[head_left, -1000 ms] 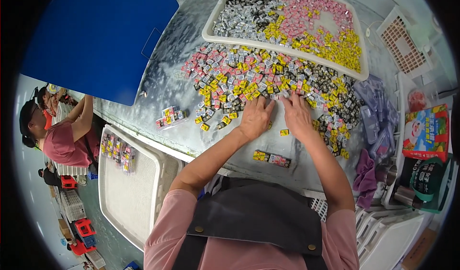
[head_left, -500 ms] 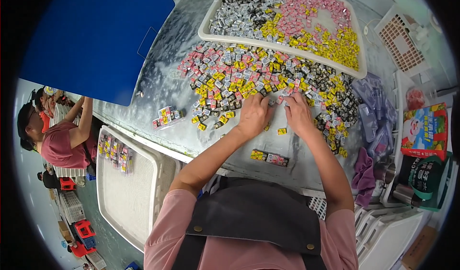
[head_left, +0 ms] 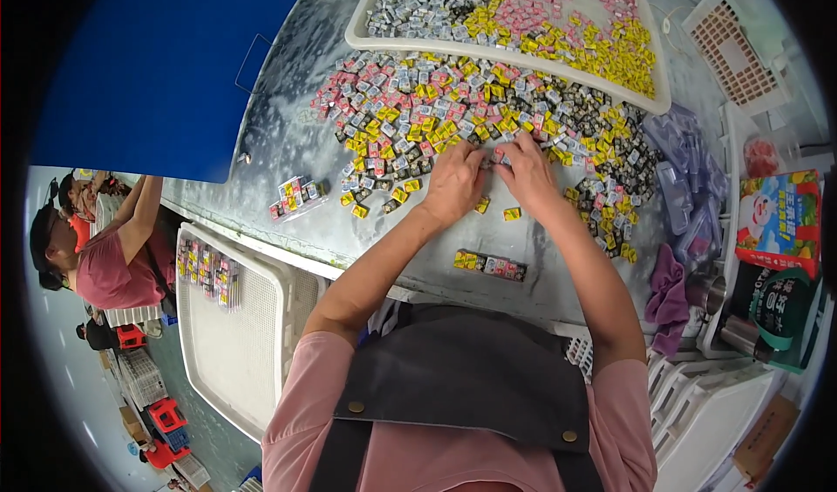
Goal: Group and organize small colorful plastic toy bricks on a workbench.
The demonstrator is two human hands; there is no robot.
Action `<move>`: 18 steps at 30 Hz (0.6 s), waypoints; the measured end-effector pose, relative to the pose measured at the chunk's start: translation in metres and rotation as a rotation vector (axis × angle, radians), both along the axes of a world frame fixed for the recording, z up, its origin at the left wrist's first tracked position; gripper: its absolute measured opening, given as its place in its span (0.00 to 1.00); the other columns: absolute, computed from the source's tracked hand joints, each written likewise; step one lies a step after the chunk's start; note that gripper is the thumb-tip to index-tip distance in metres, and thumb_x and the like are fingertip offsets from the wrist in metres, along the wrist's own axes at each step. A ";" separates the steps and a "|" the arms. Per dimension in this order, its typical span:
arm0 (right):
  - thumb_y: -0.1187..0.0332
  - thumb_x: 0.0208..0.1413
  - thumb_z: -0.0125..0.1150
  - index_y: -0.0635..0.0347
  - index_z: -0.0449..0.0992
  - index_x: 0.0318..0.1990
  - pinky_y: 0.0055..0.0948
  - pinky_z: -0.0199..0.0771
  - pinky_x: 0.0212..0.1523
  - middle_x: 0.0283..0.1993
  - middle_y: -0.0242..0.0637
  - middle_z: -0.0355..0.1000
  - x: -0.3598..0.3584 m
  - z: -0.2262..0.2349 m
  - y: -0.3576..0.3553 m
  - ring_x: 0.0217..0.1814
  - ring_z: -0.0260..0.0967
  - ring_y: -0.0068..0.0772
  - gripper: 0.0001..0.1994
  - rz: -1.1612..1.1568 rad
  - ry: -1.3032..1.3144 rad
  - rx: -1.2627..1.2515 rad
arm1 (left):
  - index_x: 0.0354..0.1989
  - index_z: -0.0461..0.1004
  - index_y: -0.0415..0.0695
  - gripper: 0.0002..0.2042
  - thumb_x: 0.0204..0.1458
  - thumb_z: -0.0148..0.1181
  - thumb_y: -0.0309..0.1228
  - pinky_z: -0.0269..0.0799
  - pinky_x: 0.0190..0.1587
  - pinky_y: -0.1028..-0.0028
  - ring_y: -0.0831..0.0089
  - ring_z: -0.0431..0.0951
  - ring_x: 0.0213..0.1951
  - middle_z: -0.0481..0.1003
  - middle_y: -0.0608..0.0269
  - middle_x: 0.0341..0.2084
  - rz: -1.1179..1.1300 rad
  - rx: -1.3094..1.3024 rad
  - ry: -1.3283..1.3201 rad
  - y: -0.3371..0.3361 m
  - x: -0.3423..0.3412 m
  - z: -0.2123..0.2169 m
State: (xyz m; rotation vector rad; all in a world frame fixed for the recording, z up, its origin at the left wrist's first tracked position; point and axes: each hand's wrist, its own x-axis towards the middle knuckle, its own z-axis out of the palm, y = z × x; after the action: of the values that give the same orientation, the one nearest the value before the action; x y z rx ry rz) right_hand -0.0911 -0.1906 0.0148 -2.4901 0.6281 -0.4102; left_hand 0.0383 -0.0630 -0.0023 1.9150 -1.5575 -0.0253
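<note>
Your right hand (head_left: pixel 532 178) has drawn in toward your left hand (head_left: pixel 455 182) since the earlier frame, so the gap between them is narrower. From the left, you have a white mesh tray (head_left: pixel 231 361) beside the table, with filled clear packs (head_left: pixel 207 274) at its far end. On the table (head_left: pixel 349 252), another clear pack (head_left: pixel 298 197) holds small pieces and lies well apart from your hands. Your left fingers are bent and close together at the near edge of the heap of small wrapped pieces (head_left: pixel 414 99); whether they grip one, you cannot tell from here. Nearer your body lies a short row of pieces (head_left: pixel 490 265). Between your hands, a pink piece (head_left: pixel 500 155) sits at your right fingertips. Those fingers curl inward, slightly parted; the view does not show whether they pinch it. One yellow piece (head_left: pixel 512 214) lies loose just below your right hand. Farther right are clear plastic shells (head_left: pixel 684 174) and a purple cloth (head_left: pixel 667 300).
</note>
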 end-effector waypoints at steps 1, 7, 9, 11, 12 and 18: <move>0.72 0.54 0.67 0.63 0.76 0.48 0.44 0.73 0.49 0.46 0.46 0.66 0.000 -0.001 0.001 0.50 0.70 0.53 0.15 -0.005 0.004 0.006 | 0.46 0.77 0.37 0.16 0.46 0.62 0.21 0.71 0.49 0.60 0.50 0.74 0.44 0.73 0.49 0.41 0.008 0.017 0.019 0.000 0.002 0.001; 0.72 0.54 0.66 0.63 0.74 0.44 0.48 0.74 0.45 0.48 0.48 0.66 0.001 -0.003 -0.003 0.47 0.71 0.56 0.12 0.029 0.031 -0.021 | 0.46 0.76 0.37 0.16 0.45 0.61 0.21 0.71 0.47 0.60 0.51 0.74 0.42 0.72 0.51 0.38 0.023 0.038 -0.013 0.007 0.002 0.006; 0.73 0.53 0.66 0.63 0.73 0.43 0.48 0.74 0.45 0.48 0.48 0.66 -0.001 -0.001 -0.005 0.47 0.71 0.57 0.11 0.051 0.028 -0.013 | 0.46 0.76 0.37 0.16 0.45 0.61 0.21 0.71 0.47 0.59 0.51 0.74 0.42 0.72 0.51 0.38 0.026 0.048 -0.009 0.009 0.003 0.008; 0.73 0.53 0.66 0.63 0.72 0.42 0.48 0.74 0.45 0.48 0.48 0.66 -0.004 -0.003 -0.004 0.47 0.71 0.57 0.11 0.074 0.025 0.000 | 0.46 0.76 0.38 0.16 0.45 0.61 0.22 0.71 0.48 0.59 0.51 0.74 0.43 0.73 0.51 0.38 0.048 0.060 -0.028 0.013 0.004 0.011; 0.73 0.53 0.66 0.63 0.72 0.42 0.49 0.74 0.46 0.49 0.48 0.65 -0.003 -0.004 -0.005 0.48 0.71 0.57 0.11 0.074 0.026 -0.004 | 0.46 0.76 0.39 0.16 0.46 0.61 0.23 0.71 0.48 0.59 0.51 0.74 0.43 0.73 0.51 0.39 0.051 0.036 -0.033 0.013 0.006 0.010; 0.73 0.55 0.65 0.64 0.73 0.45 0.48 0.74 0.49 0.50 0.49 0.65 -0.002 -0.001 -0.002 0.50 0.71 0.56 0.12 0.074 0.093 -0.003 | 0.47 0.76 0.39 0.16 0.47 0.62 0.23 0.70 0.48 0.60 0.52 0.74 0.44 0.73 0.52 0.39 0.020 0.063 -0.065 0.019 0.004 0.007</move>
State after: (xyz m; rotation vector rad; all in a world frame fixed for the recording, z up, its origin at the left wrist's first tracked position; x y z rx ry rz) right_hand -0.0934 -0.1923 0.0140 -2.5379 0.5692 -0.2689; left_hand 0.0426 -0.0436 0.0052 1.9984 -1.5978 -0.0032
